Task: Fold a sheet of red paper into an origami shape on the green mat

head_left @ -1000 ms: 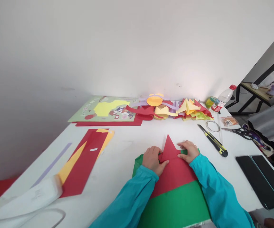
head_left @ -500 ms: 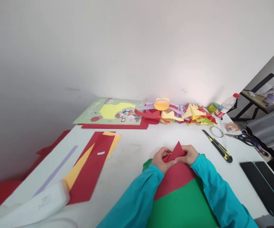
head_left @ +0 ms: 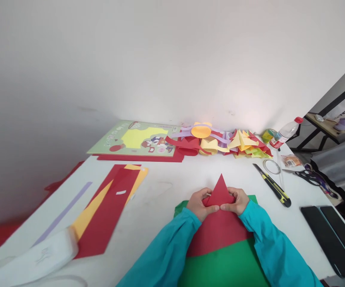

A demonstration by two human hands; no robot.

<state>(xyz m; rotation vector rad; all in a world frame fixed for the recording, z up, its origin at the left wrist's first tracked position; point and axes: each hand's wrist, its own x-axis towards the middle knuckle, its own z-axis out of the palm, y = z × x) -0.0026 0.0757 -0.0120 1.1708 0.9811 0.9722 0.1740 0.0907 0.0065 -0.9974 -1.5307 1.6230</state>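
Between my two hands is a folded piece of red paper (head_left: 221, 191), its pointed tip facing away from me. My left hand (head_left: 201, 203) pinches its left corner, thumb along the lower edge. On the other side my right hand (head_left: 236, 201) grips the right corner, and the two thumb tips almost meet at the bottom edge. Beneath both hands lies a larger red sheet (head_left: 217, 235), resting on a green sheet (head_left: 223, 267). The fingers behind the folded paper are partly hidden.
Red strips (head_left: 112, 215) and a white lamp (head_left: 37, 255) lie left. A green paper pad (head_left: 115, 139) and folded paper pieces (head_left: 241, 143) sit along the wall. To the right are a utility knife (head_left: 274, 185), scissors (head_left: 305, 175), a bottle (head_left: 286, 133) and a black folding phone (head_left: 328, 235).
The folded red paper has turned from a slant to pointing straight away from me, and its front face is flatter. My thumbs now meet near its lower edge. The view has shifted slightly.
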